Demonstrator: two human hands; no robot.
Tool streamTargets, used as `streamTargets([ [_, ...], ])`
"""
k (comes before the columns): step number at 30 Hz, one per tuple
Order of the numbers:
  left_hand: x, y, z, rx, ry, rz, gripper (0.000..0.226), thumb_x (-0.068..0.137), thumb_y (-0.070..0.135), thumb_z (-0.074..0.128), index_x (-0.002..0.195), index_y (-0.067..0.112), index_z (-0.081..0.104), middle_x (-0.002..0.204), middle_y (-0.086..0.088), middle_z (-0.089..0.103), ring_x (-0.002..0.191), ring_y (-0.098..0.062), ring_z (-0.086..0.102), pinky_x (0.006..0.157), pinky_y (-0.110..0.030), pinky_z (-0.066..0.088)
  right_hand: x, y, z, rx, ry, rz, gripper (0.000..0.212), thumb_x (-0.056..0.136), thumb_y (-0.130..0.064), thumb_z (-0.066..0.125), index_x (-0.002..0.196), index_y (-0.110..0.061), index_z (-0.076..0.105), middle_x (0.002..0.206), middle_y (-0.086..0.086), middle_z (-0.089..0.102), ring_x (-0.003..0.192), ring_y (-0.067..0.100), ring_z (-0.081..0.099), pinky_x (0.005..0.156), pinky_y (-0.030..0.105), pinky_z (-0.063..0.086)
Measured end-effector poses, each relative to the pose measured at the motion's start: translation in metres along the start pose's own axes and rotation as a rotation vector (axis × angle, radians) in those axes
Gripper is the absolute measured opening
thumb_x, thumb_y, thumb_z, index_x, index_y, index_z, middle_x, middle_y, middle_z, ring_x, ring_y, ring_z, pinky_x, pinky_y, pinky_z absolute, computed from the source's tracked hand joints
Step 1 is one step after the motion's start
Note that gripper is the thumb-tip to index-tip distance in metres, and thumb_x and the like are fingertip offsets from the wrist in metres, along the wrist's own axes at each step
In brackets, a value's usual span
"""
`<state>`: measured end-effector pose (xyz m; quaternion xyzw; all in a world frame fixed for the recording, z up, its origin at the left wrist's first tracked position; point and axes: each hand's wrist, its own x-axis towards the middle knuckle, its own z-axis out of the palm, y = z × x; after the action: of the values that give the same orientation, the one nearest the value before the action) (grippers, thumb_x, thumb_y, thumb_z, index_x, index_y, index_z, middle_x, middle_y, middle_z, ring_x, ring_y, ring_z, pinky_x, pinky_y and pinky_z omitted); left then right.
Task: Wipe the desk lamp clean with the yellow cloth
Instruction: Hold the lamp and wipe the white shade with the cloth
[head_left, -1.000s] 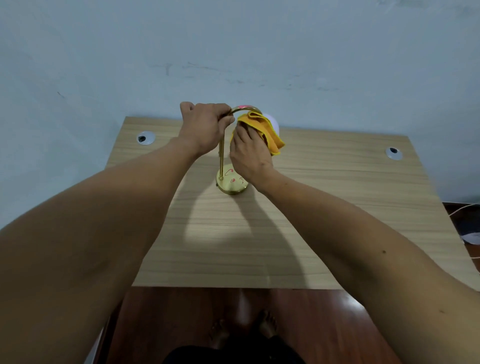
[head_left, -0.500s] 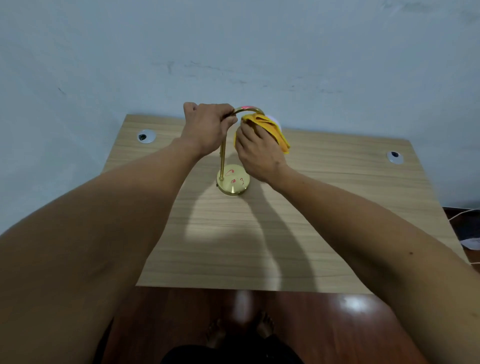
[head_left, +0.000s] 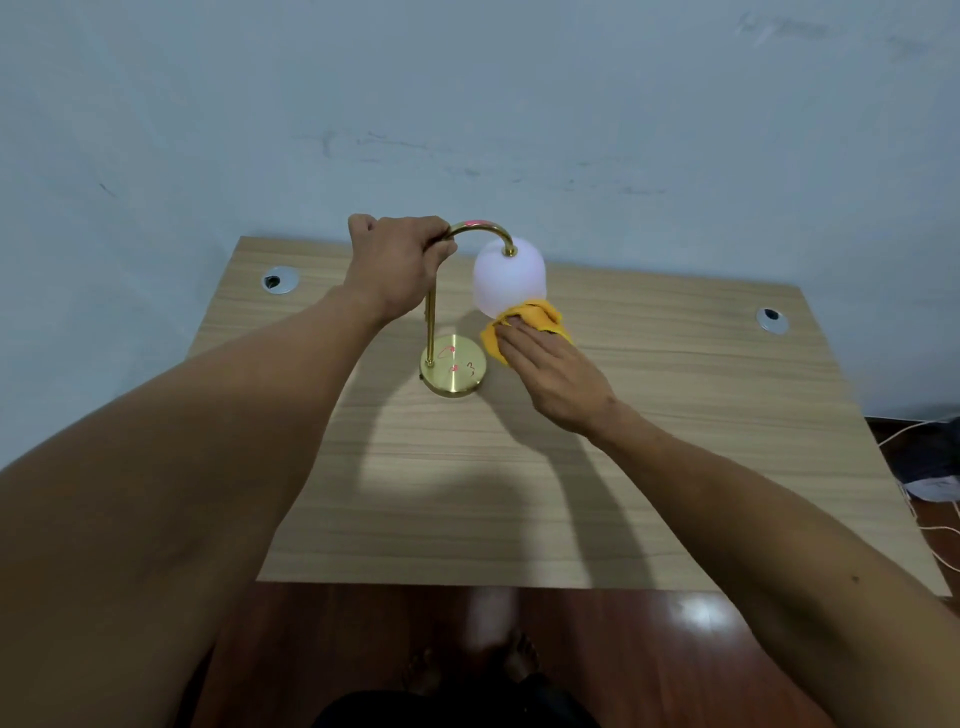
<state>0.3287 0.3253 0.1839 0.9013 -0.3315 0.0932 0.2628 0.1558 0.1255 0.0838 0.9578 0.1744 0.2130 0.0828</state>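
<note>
A brass desk lamp stands on the wooden desk (head_left: 675, 467). Its round base (head_left: 454, 371) bears red marks, and its curved neck ends in a white frosted shade (head_left: 509, 280). My left hand (head_left: 400, 262) is closed around the top of the lamp's stem where the neck begins to curve. My right hand (head_left: 550, 374) holds the bunched yellow cloth (head_left: 535, 322) under its fingers. The cloth sits just below the shade's lower rim, right of the base. The shade's whole front is uncovered.
Two round cable grommets sit in the desk, one at the far left (head_left: 280, 280) and one at the far right (head_left: 771, 319). A pale wall rises right behind the desk. White cables and a dark object (head_left: 930, 467) lie on the floor at right.
My right hand has dropped with the yellow cloth from the top of the shade to below its rim, uncovering the shade. My left hand keeps its grip on the stem.
</note>
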Motion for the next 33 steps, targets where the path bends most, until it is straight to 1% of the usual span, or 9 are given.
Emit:
streamTargets([
  [3,-0.001,0.001,0.000,-0.003,-0.005,-0.003,0.024,0.103,0.036,0.048,0.089,0.024,0.064,0.070,0.003,0.061,0.077,-0.027,0.058,0.078,-0.037,0.016,-0.007,0.006,-0.009,0.296,0.092,0.299,0.032,0.095,0.005,0.056,0.126,0.004,0.064,0.126,0.024,0.063,0.121,0.040,0.055,0.112,0.046,0.038],
  [8,-0.001,0.002,-0.001,-0.003,0.000,-0.007,0.024,0.103,0.036,0.048,0.089,0.025,0.063,0.071,0.002,0.063,0.077,-0.027,0.057,0.078,-0.036,0.016,0.059,0.034,-0.058,0.882,0.567,1.507,0.023,0.105,-0.011,0.043,0.100,-0.007,0.065,0.095,0.007,0.065,0.091,0.023,0.061,0.086,0.034,0.047],
  [11,0.000,0.002,0.000,0.000,0.002,-0.007,0.023,0.103,0.036,0.048,0.087,0.026,0.062,0.071,0.000,0.064,0.077,-0.028,0.058,0.078,-0.036,0.015,0.104,0.038,-0.083,1.359,0.642,1.354,0.028,0.102,-0.002,0.044,0.085,-0.009,0.066,0.082,-0.006,0.067,0.072,0.001,0.065,0.076,0.022,0.053],
  [15,-0.001,0.001,0.000,0.006,0.007,-0.009,0.024,0.102,0.036,0.049,0.087,0.024,0.063,0.071,0.001,0.063,0.077,-0.028,0.058,0.077,-0.036,0.015,0.122,0.019,-0.080,1.378,0.195,1.038,0.031,0.099,-0.005,0.046,0.096,-0.004,0.077,0.086,-0.011,0.080,0.082,-0.003,0.070,0.077,0.011,0.050],
  [19,0.000,0.003,0.001,0.020,0.009,-0.010,0.024,0.102,0.037,0.048,0.089,0.025,0.064,0.074,0.002,0.065,0.079,-0.026,0.057,0.080,-0.037,0.017,0.123,0.032,-0.065,1.401,0.181,1.141,0.030,0.091,-0.016,0.050,0.081,-0.015,0.079,0.091,-0.002,0.080,0.082,0.006,0.065,0.080,0.025,0.048],
  [22,-0.002,0.003,0.000,0.019,0.017,-0.014,0.025,0.102,0.037,0.047,0.088,0.025,0.063,0.075,0.001,0.067,0.079,-0.024,0.058,0.081,-0.037,0.018,0.113,0.041,-0.044,1.547,0.178,1.279,0.031,0.093,-0.020,0.053,0.098,-0.020,0.083,0.107,0.002,0.079,0.094,0.022,0.071,0.077,0.034,0.056],
  [26,-0.003,0.003,0.000,0.000,0.017,-0.033,0.027,0.102,0.038,0.047,0.088,0.023,0.065,0.072,0.001,0.065,0.079,-0.024,0.058,0.081,-0.037,0.018,0.090,0.038,-0.022,1.463,0.283,1.588,0.026,0.089,-0.018,0.053,0.091,-0.010,0.077,0.083,0.005,0.070,0.080,0.027,0.064,0.066,0.037,0.049],
  [29,-0.003,0.003,0.001,-0.008,0.023,-0.048,0.026,0.102,0.038,0.047,0.086,0.024,0.063,0.069,0.003,0.062,0.078,-0.025,0.057,0.078,-0.036,0.014,0.095,0.025,-0.038,1.335,0.505,1.347,0.024,0.093,-0.021,0.050,0.086,-0.023,0.073,0.084,-0.015,0.071,0.085,0.013,0.066,0.081,0.033,0.053],
  [33,-0.003,0.006,0.001,-0.010,0.025,-0.053,0.024,0.102,0.038,0.048,0.087,0.026,0.063,0.069,0.003,0.061,0.078,-0.025,0.057,0.076,-0.035,0.013,0.096,0.004,-0.039,0.999,0.391,0.889,0.029,0.100,-0.021,0.045,0.109,-0.018,0.072,0.106,-0.012,0.070,0.111,0.022,0.060,0.105,0.053,0.046],
])
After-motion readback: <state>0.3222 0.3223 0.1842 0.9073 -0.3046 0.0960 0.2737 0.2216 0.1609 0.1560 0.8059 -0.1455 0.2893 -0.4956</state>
